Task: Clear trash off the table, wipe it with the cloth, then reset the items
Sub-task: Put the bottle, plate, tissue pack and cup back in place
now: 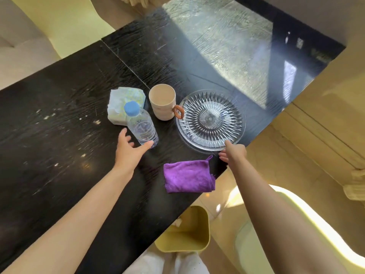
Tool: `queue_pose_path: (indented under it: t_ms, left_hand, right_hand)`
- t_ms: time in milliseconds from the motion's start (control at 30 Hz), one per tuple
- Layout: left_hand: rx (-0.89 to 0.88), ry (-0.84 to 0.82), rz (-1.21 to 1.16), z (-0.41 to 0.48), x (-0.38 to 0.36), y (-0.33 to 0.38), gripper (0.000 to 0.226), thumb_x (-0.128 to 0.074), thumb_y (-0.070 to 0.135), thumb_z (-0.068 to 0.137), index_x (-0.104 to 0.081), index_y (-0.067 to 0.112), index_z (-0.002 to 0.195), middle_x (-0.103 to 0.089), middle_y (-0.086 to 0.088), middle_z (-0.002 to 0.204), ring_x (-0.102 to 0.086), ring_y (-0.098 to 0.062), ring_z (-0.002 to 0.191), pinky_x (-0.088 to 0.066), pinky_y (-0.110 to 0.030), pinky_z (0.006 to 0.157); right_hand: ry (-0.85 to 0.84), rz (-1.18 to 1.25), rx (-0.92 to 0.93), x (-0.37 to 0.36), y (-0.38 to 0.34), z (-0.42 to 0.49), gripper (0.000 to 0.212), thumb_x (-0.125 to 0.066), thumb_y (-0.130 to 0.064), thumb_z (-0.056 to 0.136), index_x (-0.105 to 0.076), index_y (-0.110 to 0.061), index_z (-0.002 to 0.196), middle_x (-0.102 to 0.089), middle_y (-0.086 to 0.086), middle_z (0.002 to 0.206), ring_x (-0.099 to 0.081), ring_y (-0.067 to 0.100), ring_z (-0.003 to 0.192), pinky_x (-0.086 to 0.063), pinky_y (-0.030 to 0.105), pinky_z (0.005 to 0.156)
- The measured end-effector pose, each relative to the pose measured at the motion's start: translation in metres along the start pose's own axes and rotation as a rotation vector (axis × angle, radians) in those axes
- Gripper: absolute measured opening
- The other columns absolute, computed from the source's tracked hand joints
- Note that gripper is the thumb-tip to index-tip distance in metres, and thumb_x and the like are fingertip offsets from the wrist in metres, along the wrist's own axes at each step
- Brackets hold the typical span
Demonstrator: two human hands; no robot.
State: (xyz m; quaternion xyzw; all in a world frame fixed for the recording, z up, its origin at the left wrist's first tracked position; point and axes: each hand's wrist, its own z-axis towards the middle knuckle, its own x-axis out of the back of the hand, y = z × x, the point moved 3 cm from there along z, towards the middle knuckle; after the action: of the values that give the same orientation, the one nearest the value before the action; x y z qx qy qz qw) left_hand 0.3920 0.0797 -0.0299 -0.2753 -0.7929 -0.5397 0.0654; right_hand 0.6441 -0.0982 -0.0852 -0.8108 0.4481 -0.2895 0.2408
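Clear plastic is sitting right against the left hand (129, 150). That hand is reaching forward with its fingers spread and straight. The thumb tip is touching the base of the water bottle (142, 126), the other fingers are standing just off the bottle's left side, and nothing is being gripped. The right hand (234, 153) is resting at the near rim of the cut-glass plate (211, 119). One digit is lying on the rim and the others are hanging loosely below it by the table edge; whether it is pinching the rim or only touching it, I cannot tell.

Between the two forearms the purple cloth (188, 176) is lying folded on the black wooden table (59, 135), close to the near edge and apart from both hands. The bottle is standing upright, wearing its blue cap (131, 108). Just behind it a crumpled white wrapper (122, 99) with yellow-green print is lying, partly hidden by the bottle. To the right a beige cup (163, 101) is standing upright, its brown ring handle (178, 111) pointing at the plate. Pale specks (47, 115) are showing across the table's left part. Below the near edge a yellow bin (185, 230) is standing on the floor, and a pale yellow chair (296, 224) is sitting to its right.
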Motion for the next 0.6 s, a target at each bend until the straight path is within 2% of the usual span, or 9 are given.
queue_pose_path:
  t_ms: [67, 133, 200, 267, 333, 400, 500, 600]
  left_hand:
    - [-0.216, -0.036, 0.002, 0.005, 0.007, 0.024, 0.096, -0.082, 0.022, 0.068, -0.022, 0.026, 0.144, -0.040, 0.005, 0.142, -0.043, -0.010, 0.123, -0.038, -0.026, 0.100]
    - [-0.332, -0.072, 0.047, 0.013, 0.006, 0.041, 0.091, -0.082, 0.023, 0.068, -0.028, 0.024, 0.141, -0.045, 0.009, 0.133, -0.044, -0.007, 0.120, -0.037, -0.024, 0.098]
    - [-0.362, -0.057, 0.119, 0.020, 0.003, 0.051, 0.084, -0.081, 0.027, 0.068, -0.033, 0.020, 0.136, -0.048, 0.009, 0.124, -0.046, -0.009, 0.114, -0.037, -0.026, 0.095]
    - [-0.384, -0.034, 0.154, 0.024, -0.001, 0.053, 0.079, -0.081, 0.029, 0.067, -0.036, 0.017, 0.131, -0.048, 0.010, 0.116, -0.046, -0.007, 0.108, -0.034, -0.021, 0.089]
    - [-0.383, -0.021, 0.162, 0.025, -0.003, 0.052, 0.078, -0.082, 0.028, 0.066, -0.036, 0.017, 0.128, -0.048, 0.010, 0.113, -0.045, -0.004, 0.103, -0.032, -0.014, 0.084]
    - [-0.383, -0.027, 0.162, 0.026, -0.004, 0.050, 0.076, -0.082, 0.026, 0.066, -0.035, 0.016, 0.126, -0.050, 0.008, 0.112, -0.046, -0.006, 0.101, -0.032, -0.012, 0.082]
    - [-0.403, -0.048, 0.178, 0.026, -0.003, 0.052, 0.075, -0.082, 0.024, 0.067, -0.034, 0.014, 0.125, -0.048, 0.007, 0.112, -0.046, -0.008, 0.103, -0.034, -0.021, 0.086]
    - [-0.423, -0.048, 0.223, 0.024, -0.001, 0.053, 0.078, -0.081, 0.026, 0.069, -0.032, 0.013, 0.128, -0.046, 0.006, 0.114, -0.044, -0.009, 0.103, -0.035, -0.023, 0.086]
  right_hand:
    - [0.010, 0.034, -0.012, -0.004, -0.005, 0.005, 0.040, -0.055, -0.017, 0.089, -0.052, 0.009, 0.120, -0.060, 0.022, 0.096, -0.065, 0.039, 0.086, -0.054, 0.036, 0.063]
    - [0.009, 0.050, -0.028, -0.007, -0.007, 0.008, 0.036, -0.056, -0.016, 0.088, -0.053, 0.006, 0.117, -0.058, 0.015, 0.090, -0.063, 0.032, 0.078, -0.051, 0.034, 0.064]
    - [-0.002, 0.020, -0.028, -0.009, -0.009, 0.006, 0.029, -0.053, -0.012, 0.090, -0.055, 0.004, 0.114, -0.056, 0.010, 0.077, -0.061, 0.026, 0.066, -0.052, 0.030, 0.059]
    - [0.002, 0.029, -0.029, -0.010, -0.013, 0.004, 0.018, -0.049, -0.005, 0.090, -0.056, -0.002, 0.106, -0.053, 0.009, 0.073, -0.055, 0.021, 0.056, -0.050, 0.023, 0.040]
    - [-0.001, 0.101, -0.033, -0.008, -0.016, 0.001, 0.011, -0.047, 0.001, 0.091, -0.049, -0.004, 0.100, -0.051, 0.010, 0.072, -0.053, 0.022, 0.055, -0.046, 0.019, 0.030]
    - [0.006, 0.158, 0.002, -0.005, -0.019, -0.003, 0.011, -0.047, 0.003, 0.090, -0.046, -0.004, 0.099, -0.050, 0.009, 0.069, -0.053, 0.022, 0.052, -0.048, 0.020, 0.032]
    - [0.040, 0.175, 0.063, 0.002, -0.020, -0.012, 0.011, -0.050, 0.002, 0.086, -0.048, -0.004, 0.094, -0.051, 0.007, 0.065, -0.055, 0.016, 0.044, -0.053, 0.025, 0.044]
    - [0.070, 0.205, 0.078, 0.010, -0.018, -0.026, 0.013, -0.051, 0.005, 0.085, -0.050, -0.006, 0.078, -0.050, 0.007, 0.064, -0.056, 0.015, 0.039, -0.053, 0.024, 0.040]
